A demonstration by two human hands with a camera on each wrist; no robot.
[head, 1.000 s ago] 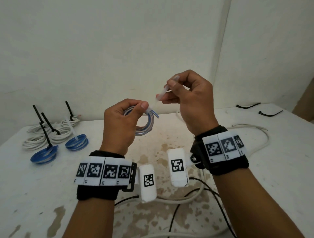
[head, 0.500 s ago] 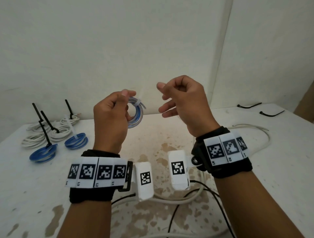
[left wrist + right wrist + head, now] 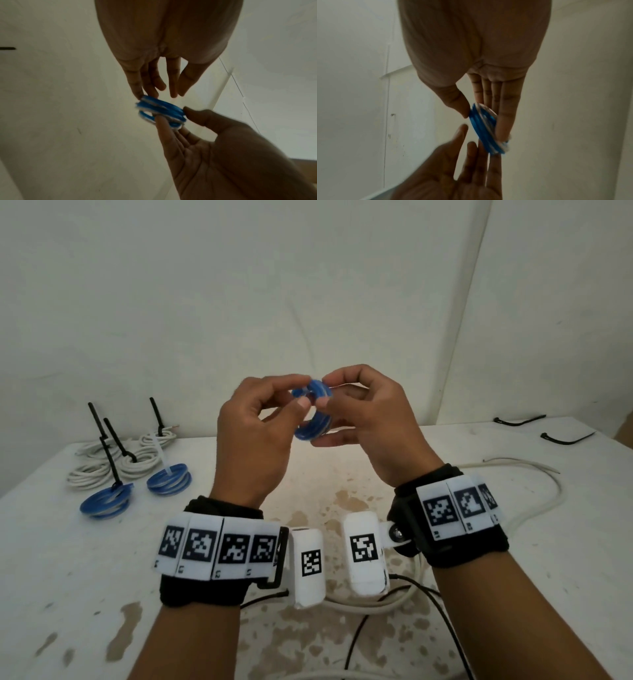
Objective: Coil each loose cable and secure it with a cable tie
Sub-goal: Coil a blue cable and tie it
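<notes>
A small coil of blue-and-white cable [image 3: 313, 419] is held in the air above the table between both hands. A white cable tie [image 3: 301, 390] bands its upper edge. My left hand [image 3: 300, 393] pinches the coil's top left with thumb and forefinger. My right hand [image 3: 324, 391] grips the right side. In the right wrist view the coil [image 3: 481, 125] sits between the right thumb and straight fingers [image 3: 503, 119]. In the left wrist view a left fingertip [image 3: 139, 93] touches the blurred coil [image 3: 159, 109].
Tied white coils [image 3: 102, 470] and two tied blue coils [image 3: 106, 503] [image 3: 169, 481] lie at the back left of the stained white table [image 3: 51, 577]. A loose white cable [image 3: 534, 470] loops along the right and under my wrists. Two black cable ties [image 3: 520, 421] [image 3: 565, 438] lie at the back right.
The right hand let go of the white tie tail and opened, then came back. The left hand swung the coil towards the middle, and now both hands hold it.
</notes>
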